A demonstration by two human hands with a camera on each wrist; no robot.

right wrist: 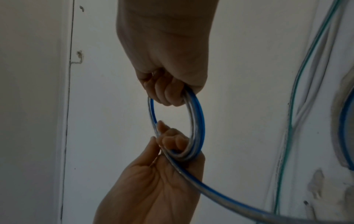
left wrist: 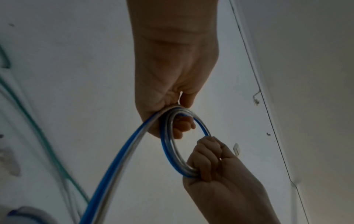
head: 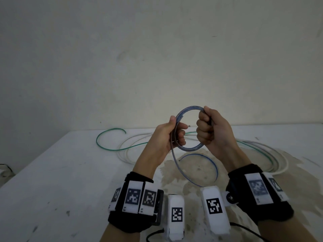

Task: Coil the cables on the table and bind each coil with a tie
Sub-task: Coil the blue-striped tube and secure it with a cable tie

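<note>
I hold a small coil of clear cable with a blue stripe (head: 189, 148) upright above the table. My left hand (head: 174, 134) grips its left side, thumb on top and fingers curled through the ring. My right hand (head: 208, 133) is fisted around its right side. The cable's loose tail (head: 215, 169) drops from my left hand and arcs over the table. In the left wrist view the coil (left wrist: 168, 151) spans from the left hand (left wrist: 168, 91) to the right hand (left wrist: 208, 163). The right wrist view shows the coil (right wrist: 197, 121) between the right hand (right wrist: 166, 72) and the left hand (right wrist: 159, 174). No tie is visible.
A green-striped cable (head: 108, 147) curls at the far left of the white table (head: 52, 189). White cable loops (head: 281, 165) lie at the far right and behind my hands. A brownish stain (head: 197, 170) marks the table's middle. A wall stands close behind the table.
</note>
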